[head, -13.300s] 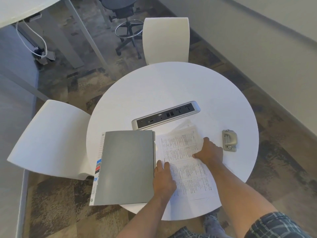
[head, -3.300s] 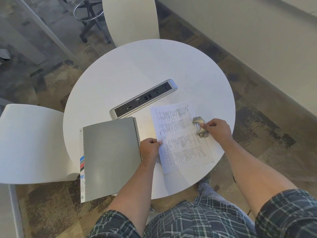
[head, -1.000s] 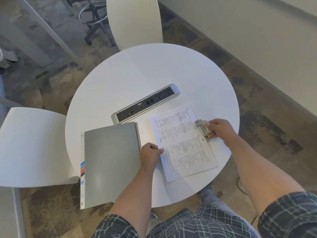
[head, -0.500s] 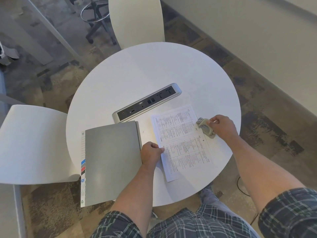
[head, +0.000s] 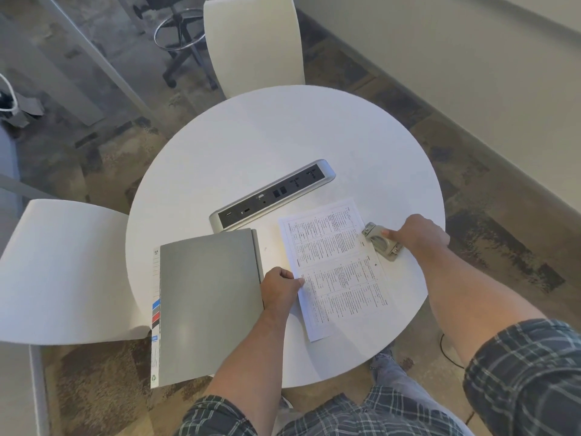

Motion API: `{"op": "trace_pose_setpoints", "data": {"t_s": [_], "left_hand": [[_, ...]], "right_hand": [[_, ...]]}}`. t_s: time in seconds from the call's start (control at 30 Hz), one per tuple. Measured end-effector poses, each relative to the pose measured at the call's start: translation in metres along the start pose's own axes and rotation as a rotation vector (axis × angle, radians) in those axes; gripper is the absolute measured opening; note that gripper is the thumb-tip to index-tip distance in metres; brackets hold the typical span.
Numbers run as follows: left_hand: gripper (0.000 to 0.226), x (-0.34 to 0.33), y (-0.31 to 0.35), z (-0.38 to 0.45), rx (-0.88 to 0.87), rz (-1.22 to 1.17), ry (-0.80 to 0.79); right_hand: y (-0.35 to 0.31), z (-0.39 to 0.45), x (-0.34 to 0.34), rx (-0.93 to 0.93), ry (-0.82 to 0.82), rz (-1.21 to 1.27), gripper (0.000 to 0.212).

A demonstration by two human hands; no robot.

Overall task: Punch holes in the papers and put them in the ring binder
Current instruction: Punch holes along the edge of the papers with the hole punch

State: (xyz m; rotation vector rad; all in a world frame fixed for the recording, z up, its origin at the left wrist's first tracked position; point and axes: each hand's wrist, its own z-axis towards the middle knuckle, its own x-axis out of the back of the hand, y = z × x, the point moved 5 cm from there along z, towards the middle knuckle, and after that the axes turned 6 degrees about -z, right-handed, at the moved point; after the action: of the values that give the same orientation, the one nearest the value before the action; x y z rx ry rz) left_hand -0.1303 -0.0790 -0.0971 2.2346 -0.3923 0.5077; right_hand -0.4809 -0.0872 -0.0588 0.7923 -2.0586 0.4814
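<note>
- I stand at a round white table; a white wall runs along the right, and the floor is patterned brown and grey carpet.
- A silver power strip with sockets lies across the middle of the table, its near end just beside the far corner of the ring binder.
- The grey ring binder is closed and lies to my left, its near edge hanging over the table rim, coloured index tabs showing along its left side.
- The papers lie flat between binder and hole punch, printed side up.
- My left hand is curled, thumb and fingers pinching the papers' left edge.
- My right hand grips the hole punch at the papers' right edge, fingers curled round its far side.
- Compared with half a second ago, the punch has slid off the sheet edge and now sits just beside it, and a small punched hole shows near that edge; my left hand has stayed put.
- Two white chairs stand at the table, one across from me, one to my left; the binder's corner overhangs near the left one.
- A black office chair base stands beyond.
- My forearms cross the near table edge; plaid sleeves fill the bottom.
</note>
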Motion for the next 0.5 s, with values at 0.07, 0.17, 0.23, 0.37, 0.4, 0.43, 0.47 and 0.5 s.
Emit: {"op": "trace_pose_setpoints", "data": {"t_s": [0.07,0.17,0.23,0.37,0.4,0.43,0.47,0.5], "left_hand": [[0.03,0.0,0.0,0.001,-0.001,-0.006,-0.007],[0.03,0.002,0.0,0.001,-0.001,-0.008,-0.008],[0.03,0.001,-0.001,0.003,-0.008,-0.013,-0.013],[0.029,0.001,-0.001,0.002,-0.007,-0.025,-0.008],[0.029,0.001,-0.001,0.002,-0.008,-0.026,-0.006],[0.029,0.002,-0.002,0.001,-0.007,-0.028,-0.005],[0.029,0.002,-0.002,0.001,-0.006,-0.034,-0.001],[0.029,0.002,-0.002,0.002,-0.007,-0.04,0.004]], "right_hand": [[-0.003,-0.004,-0.001,-0.007,0.026,-0.027,0.055],[0.0,-0.005,-0.009,0.017,0.002,0.027,0.049],[0.006,-0.005,-0.012,0.072,-0.003,0.118,0.045],[-0.003,-0.005,-0.017,0.296,0.013,0.279,0.024],[-0.003,-0.003,-0.019,0.307,-0.002,0.294,0.024],[-0.001,-0.003,-0.02,0.293,-0.01,0.321,0.025],[0.004,-0.001,-0.019,0.264,0.003,0.374,0.029],[0.01,0.001,-0.015,0.226,0.035,0.435,0.036]]}}
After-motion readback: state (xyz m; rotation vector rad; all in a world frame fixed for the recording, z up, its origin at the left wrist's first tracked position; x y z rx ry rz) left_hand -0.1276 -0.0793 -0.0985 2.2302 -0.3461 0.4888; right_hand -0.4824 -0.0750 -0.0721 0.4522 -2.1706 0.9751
